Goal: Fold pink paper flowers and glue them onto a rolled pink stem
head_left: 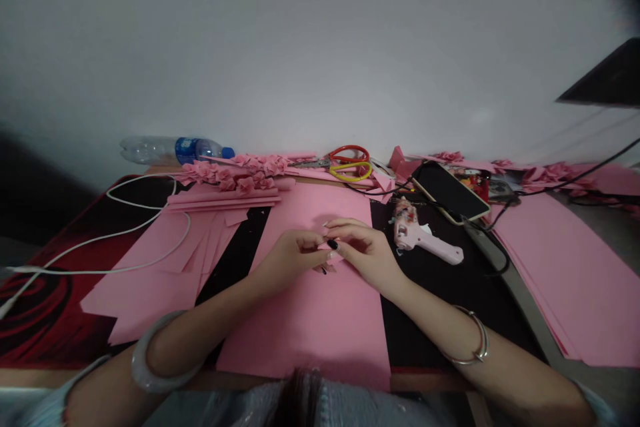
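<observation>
Above a large pink paper sheet [310,333], my left hand [297,253] and my right hand [367,250] meet fingertip to fingertip. Both are closed in a pinch on a small piece of pink paper [338,257]. Most of that piece is hidden behind the fingers, so its shape cannot be made out. To the right of my right hand lies a pale pink hot glue gun [425,238] with a stained nozzle end. Scissors [350,163] with one red and one yellow handle loop rest behind the hands, near the wall.
Pink paper flowers [245,177] and rolled paper [225,200] lie at the back left, before a plastic bottle [163,149]. Cut paper [150,280] and a white cable [95,240] are left. A phone [450,192], black cables and a paper stack [570,273] are right.
</observation>
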`<action>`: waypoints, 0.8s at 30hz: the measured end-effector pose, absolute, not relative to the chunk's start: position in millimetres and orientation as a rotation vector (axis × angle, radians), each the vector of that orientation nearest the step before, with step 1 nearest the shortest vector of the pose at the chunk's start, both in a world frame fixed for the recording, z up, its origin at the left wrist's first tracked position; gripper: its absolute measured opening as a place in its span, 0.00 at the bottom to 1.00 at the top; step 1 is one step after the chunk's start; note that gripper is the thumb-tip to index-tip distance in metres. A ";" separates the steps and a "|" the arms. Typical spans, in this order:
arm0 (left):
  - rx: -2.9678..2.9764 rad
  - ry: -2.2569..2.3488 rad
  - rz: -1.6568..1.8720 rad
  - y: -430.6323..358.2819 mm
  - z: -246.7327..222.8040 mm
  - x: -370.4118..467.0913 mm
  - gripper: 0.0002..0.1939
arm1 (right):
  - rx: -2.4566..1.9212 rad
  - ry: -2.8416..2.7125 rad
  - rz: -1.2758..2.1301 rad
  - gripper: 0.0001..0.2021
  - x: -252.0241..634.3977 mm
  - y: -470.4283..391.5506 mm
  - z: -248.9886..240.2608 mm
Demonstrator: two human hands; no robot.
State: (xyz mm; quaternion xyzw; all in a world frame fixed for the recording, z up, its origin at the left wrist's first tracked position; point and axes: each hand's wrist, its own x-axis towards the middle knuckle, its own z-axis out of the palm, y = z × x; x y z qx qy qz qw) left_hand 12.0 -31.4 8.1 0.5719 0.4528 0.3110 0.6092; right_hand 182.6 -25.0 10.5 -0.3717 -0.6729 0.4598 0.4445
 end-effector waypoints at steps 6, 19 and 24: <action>1.376 1.113 0.719 -31.8 8.0 12.8 0.07 | -0.951 -1.460 1.260 0.04 177.1 -28.3 7.7; 1.346 1.089 0.700 -32.4 11.2 12.6 0.09 | -0.959 -1.448 1.290 0.10 178.7 -27.9 8.6; 1.341 1.090 0.701 -30.5 9.5 10.9 0.09 | -0.986 -1.464 1.289 0.16 181.9 -25.8 7.0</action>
